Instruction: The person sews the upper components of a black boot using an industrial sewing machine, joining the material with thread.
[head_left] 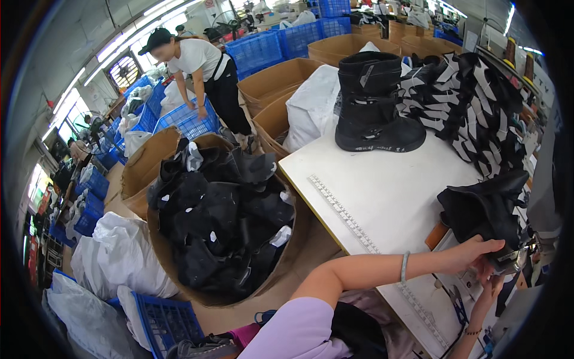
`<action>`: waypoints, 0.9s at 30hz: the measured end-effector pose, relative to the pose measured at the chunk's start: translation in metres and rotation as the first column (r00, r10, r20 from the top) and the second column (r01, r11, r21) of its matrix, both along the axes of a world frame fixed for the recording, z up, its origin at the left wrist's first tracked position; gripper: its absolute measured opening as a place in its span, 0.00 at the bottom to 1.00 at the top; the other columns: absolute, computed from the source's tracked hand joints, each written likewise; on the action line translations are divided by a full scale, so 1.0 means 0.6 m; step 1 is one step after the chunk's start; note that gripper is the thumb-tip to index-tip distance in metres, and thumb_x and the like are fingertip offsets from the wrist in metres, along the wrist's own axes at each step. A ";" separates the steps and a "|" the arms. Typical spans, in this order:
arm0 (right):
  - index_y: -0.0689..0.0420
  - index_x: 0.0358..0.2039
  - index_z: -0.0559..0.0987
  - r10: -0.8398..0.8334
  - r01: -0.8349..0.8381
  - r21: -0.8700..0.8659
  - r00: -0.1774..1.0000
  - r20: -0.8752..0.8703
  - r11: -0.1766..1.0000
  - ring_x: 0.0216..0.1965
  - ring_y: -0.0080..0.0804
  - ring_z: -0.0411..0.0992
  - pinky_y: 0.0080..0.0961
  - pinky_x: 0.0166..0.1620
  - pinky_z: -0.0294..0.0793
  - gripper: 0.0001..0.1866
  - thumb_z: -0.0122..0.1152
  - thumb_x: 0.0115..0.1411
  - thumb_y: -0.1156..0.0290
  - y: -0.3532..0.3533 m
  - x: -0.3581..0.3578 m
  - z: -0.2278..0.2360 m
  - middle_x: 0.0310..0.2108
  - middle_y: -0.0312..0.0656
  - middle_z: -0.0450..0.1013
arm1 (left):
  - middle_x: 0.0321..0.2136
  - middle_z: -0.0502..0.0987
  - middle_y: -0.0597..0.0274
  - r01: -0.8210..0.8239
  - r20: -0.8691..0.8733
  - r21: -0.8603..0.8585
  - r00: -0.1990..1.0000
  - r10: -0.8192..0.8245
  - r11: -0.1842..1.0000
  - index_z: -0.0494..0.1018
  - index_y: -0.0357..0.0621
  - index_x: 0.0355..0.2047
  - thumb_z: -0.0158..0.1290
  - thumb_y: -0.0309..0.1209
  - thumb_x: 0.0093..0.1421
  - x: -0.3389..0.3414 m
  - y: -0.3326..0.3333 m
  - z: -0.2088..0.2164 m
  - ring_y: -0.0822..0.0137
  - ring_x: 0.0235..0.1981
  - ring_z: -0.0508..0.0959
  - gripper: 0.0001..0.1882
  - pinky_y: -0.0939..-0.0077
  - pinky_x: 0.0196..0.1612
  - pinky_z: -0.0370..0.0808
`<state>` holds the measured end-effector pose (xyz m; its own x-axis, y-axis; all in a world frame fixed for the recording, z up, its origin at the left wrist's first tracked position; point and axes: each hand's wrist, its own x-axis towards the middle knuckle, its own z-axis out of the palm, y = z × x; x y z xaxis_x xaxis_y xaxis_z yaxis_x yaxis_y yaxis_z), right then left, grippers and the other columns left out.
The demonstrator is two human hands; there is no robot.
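At the right side of the white table, my left hand [469, 254] reaches across and grips the lower edge of a black boot upper [481, 215]. Just below it, my right hand [489, 293] is closed at the same edge, its fingertips partly hidden. The upper's soft shaft flops open toward the far side, beside metal machine parts [512, 263]. Farther back on the table stands a finished-looking black boot [376, 105], upright. To its right lies a big heap of black and white boot pieces [460, 102].
A ruler strip [344, 212] runs along the white tabletop [382, 179]. Left of the table, a cardboard bin [156, 251] holds black pieces [221, 209]. White sacks [119, 257] and a blue crate [164, 320] stand beyond. A co-worker [200, 66] bends over another blue crate [190, 119].
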<state>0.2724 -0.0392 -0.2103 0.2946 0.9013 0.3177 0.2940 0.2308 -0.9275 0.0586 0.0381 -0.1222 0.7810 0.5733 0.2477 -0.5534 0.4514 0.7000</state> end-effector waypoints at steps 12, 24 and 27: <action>0.64 0.60 0.53 0.037 -0.032 0.082 0.997 -0.062 0.996 0.53 0.30 0.58 0.25 0.56 0.54 0.31 0.44 0.55 0.72 -0.002 -0.001 -0.007 0.53 0.44 0.59 | 0.14 0.71 0.62 -0.175 0.106 0.347 0.983 0.147 0.922 0.68 0.40 0.12 0.46 0.42 0.59 0.016 -0.015 -0.045 0.69 0.18 0.73 0.23 0.78 0.24 0.69; 0.65 0.61 0.50 -0.002 -0.004 -0.031 0.980 -0.197 1.000 0.60 0.36 0.52 0.28 0.60 0.48 0.35 0.46 0.52 0.75 -0.012 -0.044 0.030 0.59 0.48 0.52 | 0.12 0.70 0.54 -0.350 0.078 0.902 0.709 0.701 0.254 0.66 0.37 0.11 0.51 0.31 0.51 0.036 -0.023 -0.107 0.55 0.16 0.72 0.15 0.65 0.21 0.68; 0.64 0.61 0.49 0.007 -0.015 -0.034 0.978 -0.209 0.999 0.62 0.36 0.48 0.28 0.62 0.44 0.35 0.47 0.53 0.76 -0.010 -0.022 0.017 0.61 0.48 0.49 | 0.12 0.70 0.54 -0.395 0.130 0.891 0.694 0.708 0.223 0.67 0.36 0.11 0.50 0.30 0.50 0.036 -0.020 -0.105 0.54 0.15 0.72 0.14 0.65 0.21 0.68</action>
<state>0.2592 -0.0451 -0.1998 0.3411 0.9144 0.2180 0.0910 0.1987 -0.9758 0.0804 0.0260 -0.1852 0.4649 0.5151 0.7201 -0.1409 -0.7599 0.6346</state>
